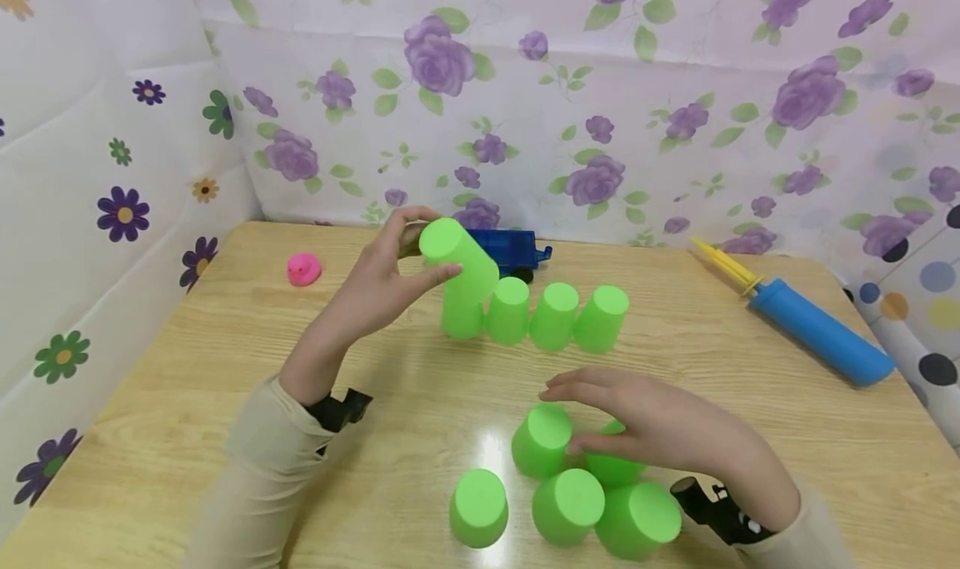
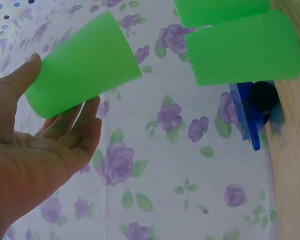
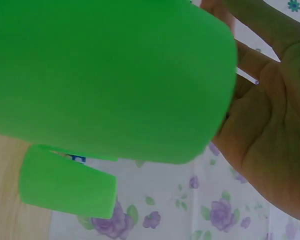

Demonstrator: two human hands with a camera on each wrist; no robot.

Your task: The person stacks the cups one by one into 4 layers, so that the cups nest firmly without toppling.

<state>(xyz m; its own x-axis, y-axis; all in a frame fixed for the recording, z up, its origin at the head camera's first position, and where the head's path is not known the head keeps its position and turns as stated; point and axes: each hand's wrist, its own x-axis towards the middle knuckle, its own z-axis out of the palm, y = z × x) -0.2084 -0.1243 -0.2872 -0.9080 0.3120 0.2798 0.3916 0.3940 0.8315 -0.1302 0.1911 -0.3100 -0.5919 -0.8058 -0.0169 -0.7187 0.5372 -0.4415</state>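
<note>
In the head view, my left hand [image 1: 378, 286] grips a green plastic cup [image 1: 468, 265] between thumb and fingers, closed end toward me. That cup hangs tilted over the left end of a row of several upside-down green cups [image 1: 555, 316]. The left wrist view shows the thumb [image 2: 27, 75] on one side of the held cup [image 2: 82, 65] and the fingers beneath it. My right hand [image 1: 652, 419] is over a front group of upturned cups, fingers loosely spread. Its thumb tip lies right beside one green cup [image 1: 542, 441]; another cup [image 1: 617, 462] is partly hidden below the palm.
Nearer me stand more upturned cups [image 1: 567, 506], one [image 1: 478, 508] apart to the left. Behind the row is a blue toy cart [image 1: 506, 248]. A pink rubber duck [image 1: 303, 269] sits at the back left, and a blue hand pump [image 1: 817, 327] lies at the right.
</note>
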